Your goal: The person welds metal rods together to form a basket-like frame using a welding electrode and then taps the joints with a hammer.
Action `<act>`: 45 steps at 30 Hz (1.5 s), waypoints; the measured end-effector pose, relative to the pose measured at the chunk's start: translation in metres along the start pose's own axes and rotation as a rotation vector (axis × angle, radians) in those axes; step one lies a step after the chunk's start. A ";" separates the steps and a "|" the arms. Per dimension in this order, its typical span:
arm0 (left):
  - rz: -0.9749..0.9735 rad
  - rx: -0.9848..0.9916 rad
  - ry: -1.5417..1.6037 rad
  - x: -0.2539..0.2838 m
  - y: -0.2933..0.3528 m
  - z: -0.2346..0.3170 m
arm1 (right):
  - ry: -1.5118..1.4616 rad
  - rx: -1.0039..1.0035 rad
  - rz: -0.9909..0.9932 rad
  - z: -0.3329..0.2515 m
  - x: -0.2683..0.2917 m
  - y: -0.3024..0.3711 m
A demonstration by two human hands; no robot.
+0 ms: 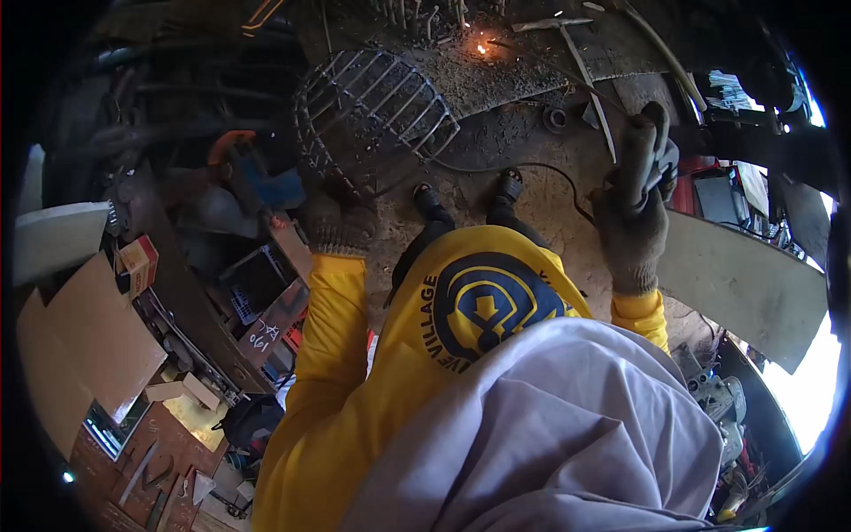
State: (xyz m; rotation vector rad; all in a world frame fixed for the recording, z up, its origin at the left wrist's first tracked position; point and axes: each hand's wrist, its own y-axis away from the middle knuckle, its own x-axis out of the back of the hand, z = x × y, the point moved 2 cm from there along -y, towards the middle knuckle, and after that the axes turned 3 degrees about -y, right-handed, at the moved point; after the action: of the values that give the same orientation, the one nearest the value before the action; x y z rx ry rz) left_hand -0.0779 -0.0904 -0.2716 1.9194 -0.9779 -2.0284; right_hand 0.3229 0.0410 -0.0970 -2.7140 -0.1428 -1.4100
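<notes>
My right hand, in a dark grey knit work glove, is closed around a dark welding electrode holder. A thin rod slants from it toward a small orange glow on the work surface. My left hand, also gloved, is closed at the lower end of a curved, welded metal frame with several crossbars. Its fingertips are dark and partly hidden. A black cable curves across below the work surface toward my right hand.
A chipping hammer lies beyond my right hand, near a metal ring. A grey board stands at right. Cardboard, an orange-handled tool and boxes crowd the left. My sandalled feet are on the floor below the work surface.
</notes>
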 end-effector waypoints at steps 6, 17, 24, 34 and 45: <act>0.306 -0.385 -0.051 -0.020 -0.005 -0.007 | -0.426 -0.147 0.002 0.022 -0.014 0.013; 0.437 -0.637 0.041 -0.109 -0.001 -0.048 | -0.752 -0.187 -0.202 0.036 -0.034 0.038; 0.554 -0.640 -0.056 -0.077 -0.003 -0.032 | -0.731 -0.155 -0.202 0.037 -0.042 0.040; 0.625 -0.675 -0.006 -0.105 -0.002 -0.045 | -0.698 -0.080 -0.264 0.040 -0.051 0.035; 0.356 -0.570 -0.009 -0.051 0.008 -0.035 | -0.665 0.021 -0.307 0.053 -0.056 0.037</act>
State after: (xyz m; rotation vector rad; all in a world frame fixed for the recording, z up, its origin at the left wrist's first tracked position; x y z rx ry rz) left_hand -0.0399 -0.0799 -0.2235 1.3346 -0.5939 -1.8430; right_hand 0.3384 0.0082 -0.1745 -3.1202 -0.6245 -0.4743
